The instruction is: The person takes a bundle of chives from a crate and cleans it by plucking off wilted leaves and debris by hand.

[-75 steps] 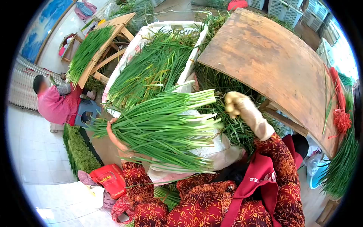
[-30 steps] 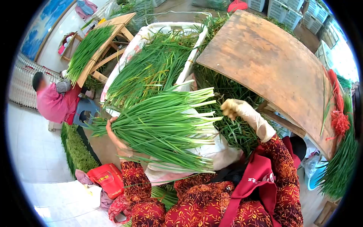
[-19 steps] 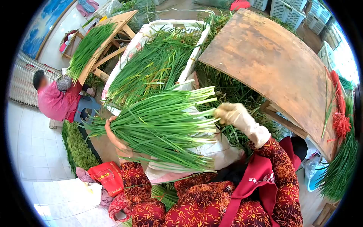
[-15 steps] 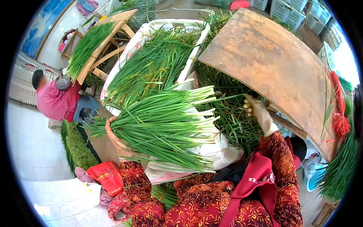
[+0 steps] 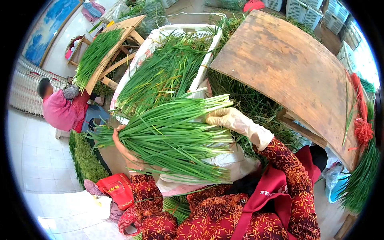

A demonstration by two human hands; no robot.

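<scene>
A large fanned bunch of garlic chives lies across my lap over white sacking, its pale stem ends toward the right. My bare left hand is wrapped round the leafy end of the bunch. My right hand, in a pale glove, has its fingers closed at the upper stem ends; the fingertips are partly hidden among the stems. Just beyond the bunch, a white crate lined with sacking holds more loose chives.
A slanted wooden board stands at right, with red ties on its edge. Discarded leaves lie beneath it. At left, a person in pink sits by another board of chives. A red bag lies at lower left.
My right hand has moved left from over the discarded leaves to the stem ends of the bunch. The strand it was pulling away no longer shows. My left hand keeps its grip.
</scene>
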